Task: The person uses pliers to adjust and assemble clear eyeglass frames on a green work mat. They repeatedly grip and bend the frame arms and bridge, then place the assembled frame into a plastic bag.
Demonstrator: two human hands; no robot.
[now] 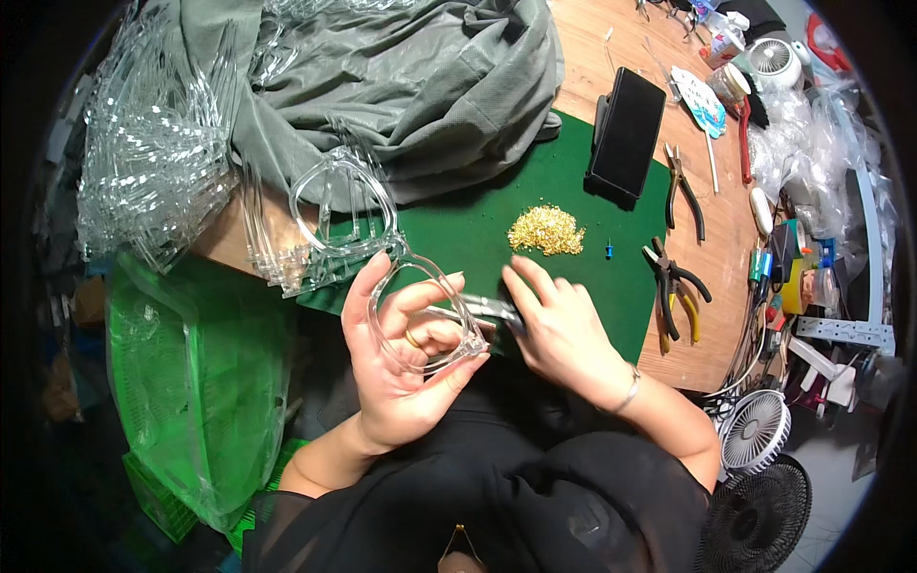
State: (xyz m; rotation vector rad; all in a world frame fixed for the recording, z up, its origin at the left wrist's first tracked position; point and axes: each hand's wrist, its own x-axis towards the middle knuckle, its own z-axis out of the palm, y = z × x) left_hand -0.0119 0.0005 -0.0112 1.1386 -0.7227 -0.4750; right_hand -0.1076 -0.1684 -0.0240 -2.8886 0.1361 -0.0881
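My left hand (401, 382), palm up, is closed on a clear round eyeglass frame (374, 329). Its nearer rim lies across my fingers, with the hinge corner pinched near the thumb tip; the other rim reaches up and left. Just right of that corner, my right hand (564, 334) is closed around pliers (492, 307) with silver metal jaws and a dark grip mostly hidden by the fingers. The jaws are beside the frame; whether they touch it I cannot tell. Several clear frames (277, 253) lie on the table's edge behind my left hand.
Beyond my right hand, a heap of tiny gold pieces (546, 230) lies on a green mat (458, 224). To its right are a black phone (627, 134), two pliers (680, 191) (673, 282) and cables. Grey cloth (401, 86), heaped clear frames (158, 143) and a green basket (196, 372) fill the left.
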